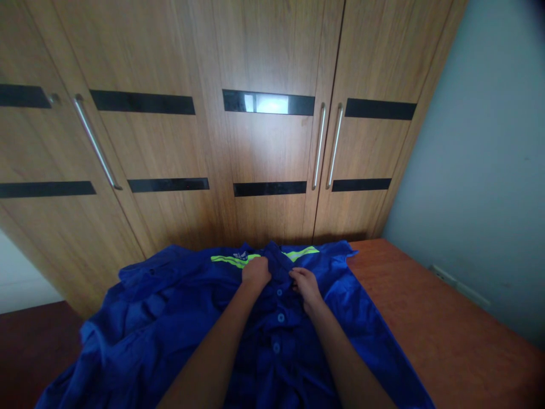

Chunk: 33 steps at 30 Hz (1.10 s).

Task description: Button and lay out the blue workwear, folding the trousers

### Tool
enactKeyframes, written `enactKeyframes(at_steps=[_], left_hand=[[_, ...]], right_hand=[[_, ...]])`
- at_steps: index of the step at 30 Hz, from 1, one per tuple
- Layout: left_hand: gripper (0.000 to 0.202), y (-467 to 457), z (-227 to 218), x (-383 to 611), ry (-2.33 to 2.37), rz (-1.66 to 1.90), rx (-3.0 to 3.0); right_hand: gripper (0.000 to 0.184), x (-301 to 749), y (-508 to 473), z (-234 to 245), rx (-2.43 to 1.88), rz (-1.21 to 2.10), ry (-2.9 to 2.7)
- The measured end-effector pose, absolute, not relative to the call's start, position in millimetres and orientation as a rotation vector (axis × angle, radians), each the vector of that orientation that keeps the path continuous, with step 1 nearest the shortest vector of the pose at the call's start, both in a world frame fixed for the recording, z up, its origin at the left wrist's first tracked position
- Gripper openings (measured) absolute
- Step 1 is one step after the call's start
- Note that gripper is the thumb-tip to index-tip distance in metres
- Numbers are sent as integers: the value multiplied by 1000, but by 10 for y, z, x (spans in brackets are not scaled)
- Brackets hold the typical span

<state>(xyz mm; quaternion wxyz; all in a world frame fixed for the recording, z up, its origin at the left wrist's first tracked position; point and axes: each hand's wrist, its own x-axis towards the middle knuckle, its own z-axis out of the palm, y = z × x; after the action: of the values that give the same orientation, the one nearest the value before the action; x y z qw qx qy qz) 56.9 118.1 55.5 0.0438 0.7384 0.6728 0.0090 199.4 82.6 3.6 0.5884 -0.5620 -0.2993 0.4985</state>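
A blue button-up shirt (162, 318) with neon yellow stripes near the collar lies spread on a reddish wooden surface (434, 318), collar pointing away from me. My left hand (256, 270) is closed in a fist-like grip on the fabric just left of the button line, near the collar. My right hand (304, 286) pinches the shirt's front edge just right of the buttons. Three blue buttons (280, 317) run down the middle between my forearms. The left sleeve is crumpled.
A wooden wardrobe (264, 147) with black inlay strips and long metal handles (319, 146) stands directly behind the surface. A pale grey wall (489, 170) rises on the right, with a white strip low along it.
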Motion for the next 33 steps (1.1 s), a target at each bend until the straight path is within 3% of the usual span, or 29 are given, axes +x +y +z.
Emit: enactKeyframes(at_steps=[17, 25, 33], left_hand=[[30, 1212, 445, 451, 1937, 325, 2070], [20, 1230, 432, 286, 1584, 797, 1710], [33, 1090, 495, 429, 1232, 1208, 1343]], right_hand=[[16, 1995, 782, 74, -1227, 1211, -678], [23, 1979, 800, 87, -1156, 1243, -615], [37, 1932, 759, 241, -933, 1284, -672]])
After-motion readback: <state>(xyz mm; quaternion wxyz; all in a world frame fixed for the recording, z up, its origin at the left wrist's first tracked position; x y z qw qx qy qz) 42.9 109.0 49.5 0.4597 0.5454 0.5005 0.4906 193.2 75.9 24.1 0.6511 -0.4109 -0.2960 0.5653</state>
